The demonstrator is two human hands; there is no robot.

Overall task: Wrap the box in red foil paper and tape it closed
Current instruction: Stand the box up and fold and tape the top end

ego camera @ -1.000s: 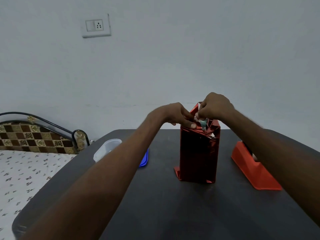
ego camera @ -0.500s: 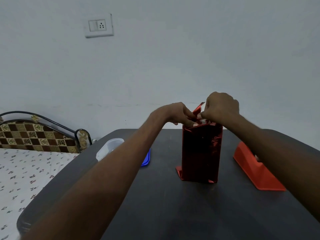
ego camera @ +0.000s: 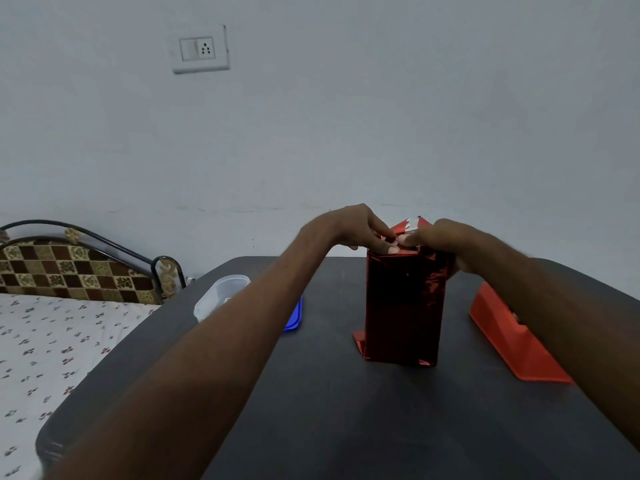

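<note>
- Box (ego camera: 403,306): stands upright on the dark table (ego camera: 346,410), wrapped in red foil paper (ego camera: 401,327). This is your ref point for everything below.
- Foil at box base: small flap sticks out on the table, left side. Top end not closed: a pointed flap (ego camera: 414,225) stands up at the back, silver underside showing.
- Your left hand (ego camera: 349,226): at top-left edge of box, fingers curled down, fingertips (ego camera: 393,250) pressing/pinching the folded foil at the top rim.
- Your right hand (ego camera: 440,242): at top-right of box, thumb tip meets left fingertips over the top; other fingers wrap down the box's right side. Grips foil against box. Can't tell if there's tape under the fingers.
- Tape dispenser (ego camera: 512,341), orange-red: right of box, on table, apart from it, partly behind your right forearm.
- Clear plastic container (ego camera: 218,296): left of box, well apart, near table edge.
- Blue lid (ego camera: 294,315): left of box, betw. container and box, mostly hidden by left forearm.
- Bed (ego camera: 52,341) w/ patterned headboard: far left of box, beyond table.
- Wall socket (ego camera: 200,49): high above, left of box.
</note>
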